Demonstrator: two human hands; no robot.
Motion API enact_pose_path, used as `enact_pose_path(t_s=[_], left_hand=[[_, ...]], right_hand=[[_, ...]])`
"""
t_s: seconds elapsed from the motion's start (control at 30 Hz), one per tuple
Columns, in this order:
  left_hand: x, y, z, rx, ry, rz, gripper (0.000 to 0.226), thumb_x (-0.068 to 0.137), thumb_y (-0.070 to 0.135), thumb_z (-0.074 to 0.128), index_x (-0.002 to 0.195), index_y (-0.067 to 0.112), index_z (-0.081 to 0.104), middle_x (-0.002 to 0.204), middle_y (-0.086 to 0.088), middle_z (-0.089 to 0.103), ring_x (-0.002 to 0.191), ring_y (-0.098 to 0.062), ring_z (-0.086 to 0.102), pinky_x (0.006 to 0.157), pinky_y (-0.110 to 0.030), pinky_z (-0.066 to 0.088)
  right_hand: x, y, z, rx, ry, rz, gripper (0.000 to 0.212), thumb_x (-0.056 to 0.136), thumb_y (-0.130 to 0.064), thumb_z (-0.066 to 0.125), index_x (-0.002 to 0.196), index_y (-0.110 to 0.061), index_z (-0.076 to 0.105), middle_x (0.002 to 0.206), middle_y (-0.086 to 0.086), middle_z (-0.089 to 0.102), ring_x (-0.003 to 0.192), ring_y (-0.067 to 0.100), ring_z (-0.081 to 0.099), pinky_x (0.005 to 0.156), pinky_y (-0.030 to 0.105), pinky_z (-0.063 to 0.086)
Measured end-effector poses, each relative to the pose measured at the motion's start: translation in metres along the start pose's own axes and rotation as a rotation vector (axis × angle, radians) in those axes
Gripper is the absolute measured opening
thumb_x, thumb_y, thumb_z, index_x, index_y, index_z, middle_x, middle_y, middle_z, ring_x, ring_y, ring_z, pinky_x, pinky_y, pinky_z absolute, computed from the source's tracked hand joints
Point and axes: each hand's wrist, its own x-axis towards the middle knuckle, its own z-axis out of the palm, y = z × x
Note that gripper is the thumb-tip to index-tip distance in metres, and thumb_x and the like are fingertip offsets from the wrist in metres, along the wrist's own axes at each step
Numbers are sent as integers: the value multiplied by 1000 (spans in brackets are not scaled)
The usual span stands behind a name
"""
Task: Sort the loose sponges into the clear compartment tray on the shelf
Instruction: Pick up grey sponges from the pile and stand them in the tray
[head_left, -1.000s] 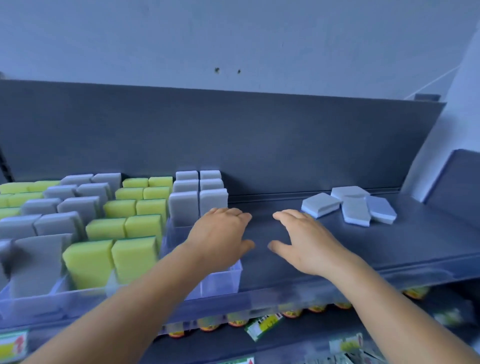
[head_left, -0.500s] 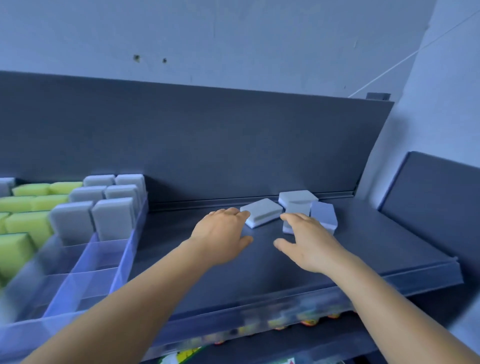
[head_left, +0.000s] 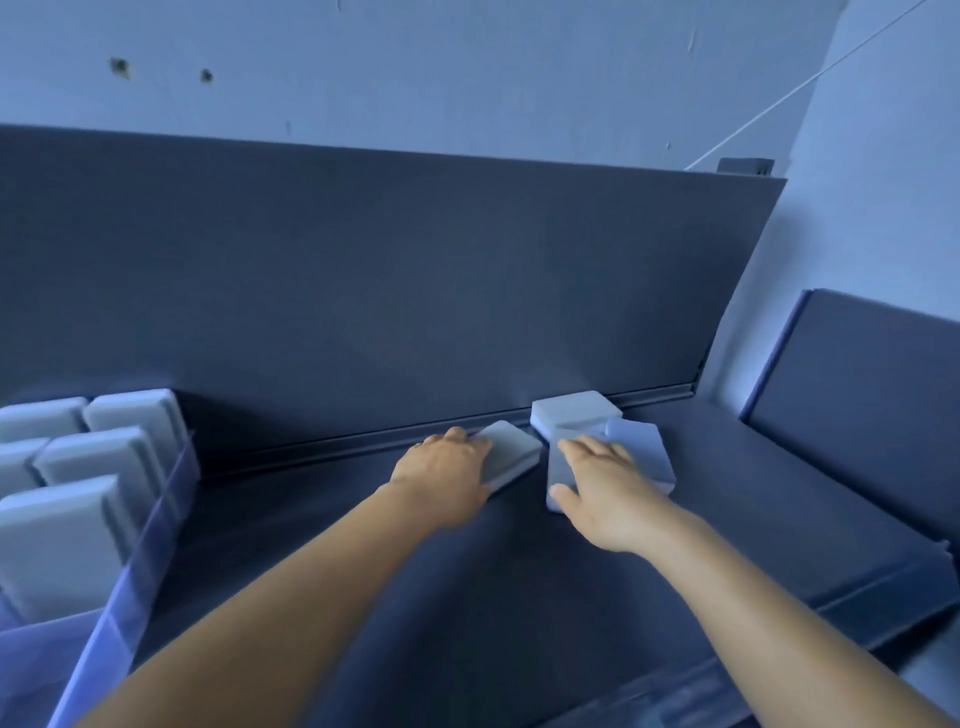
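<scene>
Several loose pale grey sponges lie at the back of the dark shelf (head_left: 519, 597). My left hand (head_left: 447, 483) rests on top of the leftmost sponge (head_left: 511, 449), fingers laid over its near-left part. My right hand (head_left: 608, 493) lies on a second sponge (head_left: 558, 470), fingers spread across it and thumb at its near-left edge. One more sponge (head_left: 571, 410) lies behind against the back panel, and another (head_left: 644, 452) is just right of my right hand. The clear compartment tray (head_left: 130, 571) sits at the far left, with grey sponges (head_left: 57, 540) standing upright in it.
A tall dark back panel (head_left: 363, 286) closes off the shelf behind the sponges. A dark side panel (head_left: 857, 405) stands at the right end. The shelf's front lip runs along the lower right.
Both hands have reached forward and now lie on two of the loose sponges. The view has swung right, so most of the tray has left the frame.
</scene>
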Motion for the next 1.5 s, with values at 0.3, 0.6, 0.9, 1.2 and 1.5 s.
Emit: enact_pose_path(t_s=[0.3,0.6,0.9,1.2,1.5], left_hand=[[21,-5,-7,-260,39,-59,37,95,45,42,116,16,50,110,-5,63,96,-25,60,74,-31,43],[14,-4,-9,-528,-8,-112,70,91,29,57,149,19,19,116,-6,62,88,-18,54,80,-30,48],[-36,5,-28,-666,56,-59,95,77,13,70,151,36,14,140,5,31,101,-15,48,78,-25,44],[-119,26,-40,-521,366,-35,55,87,16,60,139,28,43,125,5,48,113,-14,50,89,-19,36],[-210,4,-62,-438,504,-136,41,85,20,65,124,26,54,109,6,53,100,-13,52,81,-20,36]], right_hand=[[29,-12,9,191,123,79,41,98,-30,41,138,-18,38,142,3,36,129,25,38,102,34,37],[29,-14,8,411,82,201,72,92,-30,54,149,-25,9,148,1,25,107,24,46,70,31,47],[-4,3,-4,852,141,133,81,80,-24,69,147,-28,24,133,-6,50,116,16,52,85,27,41],[-78,-7,-25,811,284,-159,49,85,-22,63,128,-39,46,104,-13,55,82,-7,48,66,10,40],[-122,-53,-26,812,286,-333,32,82,-24,67,107,-37,55,88,-21,58,76,1,54,64,20,42]])
